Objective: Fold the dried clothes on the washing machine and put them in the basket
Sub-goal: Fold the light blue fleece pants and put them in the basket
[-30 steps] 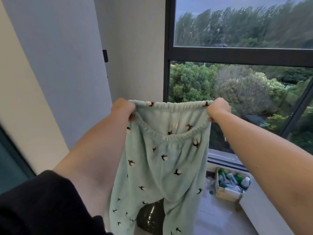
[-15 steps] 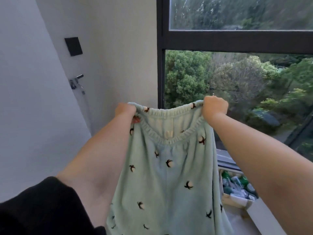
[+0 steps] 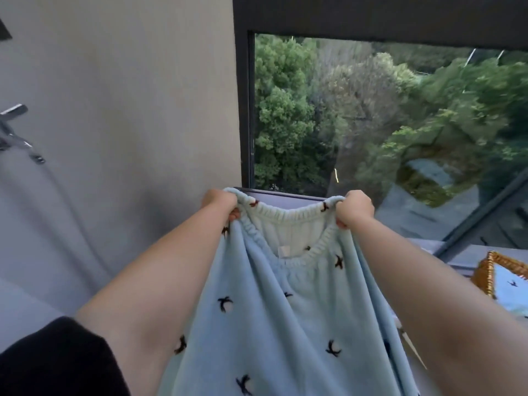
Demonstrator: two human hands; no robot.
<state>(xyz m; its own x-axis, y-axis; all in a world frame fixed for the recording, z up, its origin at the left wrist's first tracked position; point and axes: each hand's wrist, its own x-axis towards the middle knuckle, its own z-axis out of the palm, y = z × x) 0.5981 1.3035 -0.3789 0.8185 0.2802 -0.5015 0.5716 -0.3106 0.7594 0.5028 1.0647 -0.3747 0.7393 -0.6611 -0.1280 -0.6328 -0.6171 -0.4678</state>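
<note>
Just now both hands are raised in front of the person, each gripping one end of the elastic waistband (image 3: 288,217) of a single pair of pale blue fleece pyjama trousers (image 3: 285,324) printed with small dark birds. The left hand (image 3: 220,205) has its fingers curled tight over the left end of the band and the right hand (image 3: 354,207) grips the right end likewise, so the band runs from fist to fist with a slight sag between. The cloth hangs from the hands down and back toward the person, its long axis running to the bottom edge of the view. The legs are out of sight, so I cannot tell whether they lie together. One basket (image 3: 483,274) shows only its golden woven rim, below and to the right of the right hand. That hand is the nearer, and the left is well apart from it. Inside lies one piece of blue cloth (image 3: 511,284) with the same bird print, probably a garment put away. Folding looks not yet begun. The coming move likely brings the two fists together to halve the trousers lengthwise. Beyond the hands are a grey wall (image 3: 128,110) and a window (image 3: 371,124), and the washing machine cannot be made out.
</note>
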